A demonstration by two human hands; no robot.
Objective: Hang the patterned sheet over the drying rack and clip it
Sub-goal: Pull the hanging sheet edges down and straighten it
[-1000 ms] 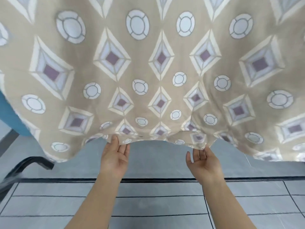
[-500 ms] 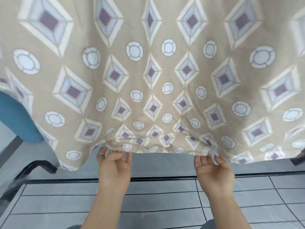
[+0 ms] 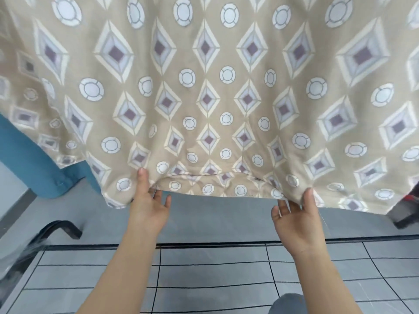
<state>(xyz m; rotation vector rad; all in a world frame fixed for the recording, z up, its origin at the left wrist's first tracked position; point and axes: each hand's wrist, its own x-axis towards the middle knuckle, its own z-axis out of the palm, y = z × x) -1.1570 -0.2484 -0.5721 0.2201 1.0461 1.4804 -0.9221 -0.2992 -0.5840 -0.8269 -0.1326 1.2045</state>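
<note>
Patterned sheet (image 3: pixel 226 103), beige, diamond-and-circle print

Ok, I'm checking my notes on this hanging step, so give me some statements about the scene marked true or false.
1. Both the left hand and right hand hold the patterned sheet at its lower hem. True.
2. The sheet is plain white. False: it is beige with diamonds and circles.
3. A blue cloth shows at its left. True.
4. A clip sits on the hem. False: no clip shows.
</note>
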